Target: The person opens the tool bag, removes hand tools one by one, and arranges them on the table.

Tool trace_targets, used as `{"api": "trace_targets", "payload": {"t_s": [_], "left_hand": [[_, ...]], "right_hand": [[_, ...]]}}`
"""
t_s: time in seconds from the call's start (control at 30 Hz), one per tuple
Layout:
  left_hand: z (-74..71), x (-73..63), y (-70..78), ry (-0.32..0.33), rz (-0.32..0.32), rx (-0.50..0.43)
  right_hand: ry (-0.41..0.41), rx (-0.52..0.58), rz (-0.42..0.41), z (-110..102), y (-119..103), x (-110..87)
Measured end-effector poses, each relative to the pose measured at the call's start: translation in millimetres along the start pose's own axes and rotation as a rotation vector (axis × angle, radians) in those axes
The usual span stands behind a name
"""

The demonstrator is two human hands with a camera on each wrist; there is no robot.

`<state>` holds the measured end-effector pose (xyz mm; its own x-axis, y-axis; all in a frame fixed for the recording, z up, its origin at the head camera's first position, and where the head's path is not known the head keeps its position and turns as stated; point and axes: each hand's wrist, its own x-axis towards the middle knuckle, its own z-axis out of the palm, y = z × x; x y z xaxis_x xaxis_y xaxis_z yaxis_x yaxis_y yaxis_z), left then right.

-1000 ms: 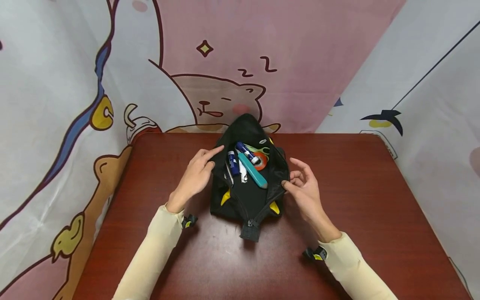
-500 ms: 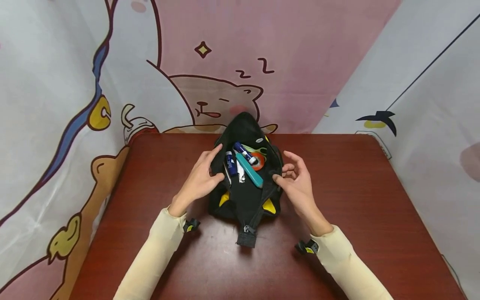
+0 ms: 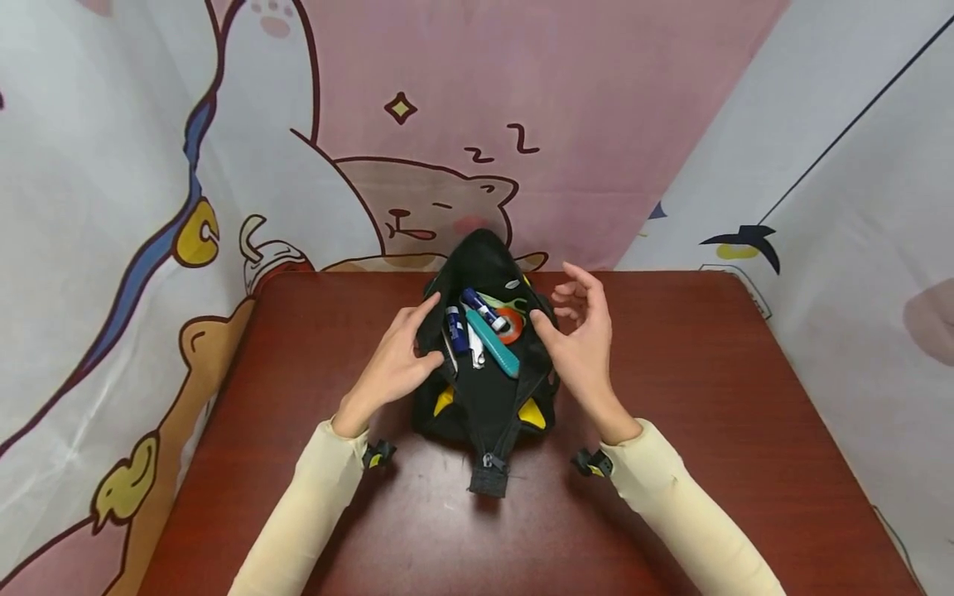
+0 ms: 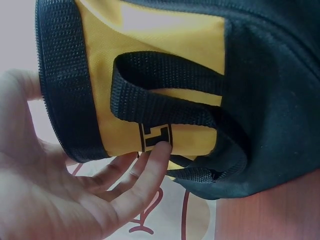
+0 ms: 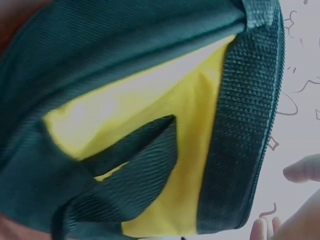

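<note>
The left hand (image 3: 393, 358) has its fingers spread, one fingertip touching the yellow side of the bag (image 3: 484, 406). The right hand (image 3: 585, 348) is spread wide too, holding nothing; up close its thumb stands just off the rim. The left thumb is half hidden behind the rim, so I can't be sure it presses there.

The bag sits unzipped mid-frame, with the teal tool (image 3: 493, 343), two blue tubes (image 3: 457, 331) and orange tape (image 3: 515, 333) piled inside. With so little grip on it, the soft mouth could sag shut over them (limp cloth does that). A hard tug on one side might tip it, spilling things onto the table (image 3: 671, 372). The slack cloth by the zip (image 3: 488, 460), lower centre, could snag its slider.
</note>
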<state>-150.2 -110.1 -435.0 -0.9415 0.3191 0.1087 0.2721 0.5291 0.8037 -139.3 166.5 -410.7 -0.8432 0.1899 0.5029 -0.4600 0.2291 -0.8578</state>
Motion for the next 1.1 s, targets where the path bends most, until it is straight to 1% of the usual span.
{"api": "trace_targets", "payload": {"t_s": [0.17, 0.3, 0.4, 0.53, 0.63, 0.8, 1.0, 1.1], "left_hand": [[1.4, -0.4, 0.8, 0.003, -0.002, 0.006], [2.2, -0.6, 1.6, 0.004, -0.006, 0.005], [3.0, -0.8, 1.9, 0.004, -0.011, 0.005], [4.4, -1.1, 2.1, 0.005, -0.017, 0.011], [5.4, -1.0, 2.5, 0.006, -0.015, 0.014], [5.9, -1.1, 2.1, 0.008, -0.006, 0.019], [5.5, -2.5, 1.8, 0.011, 0.005, 0.011], [5.3, -3.7, 1.0, 0.014, 0.005, 0.005]], "right_hand": [[-0.058, 0.033, 0.002, 9, -7, 10.7], [-0.133, 0.05, 0.006, 18, -11, 21.5], [-0.191, 0.038, -0.006, 25, -10, 27.6], [-0.266, 0.006, -0.018, 33, -7, 33.6], [-0.33, -0.02, 0.007, 37, -3, 36.6], [-0.446, -0.096, 0.058, 44, 9, 36.6], [-0.522, -0.186, 0.111, 50, 27, 33.4], [-0.565, -0.232, 0.112, 51, 35, 30.6]]}}
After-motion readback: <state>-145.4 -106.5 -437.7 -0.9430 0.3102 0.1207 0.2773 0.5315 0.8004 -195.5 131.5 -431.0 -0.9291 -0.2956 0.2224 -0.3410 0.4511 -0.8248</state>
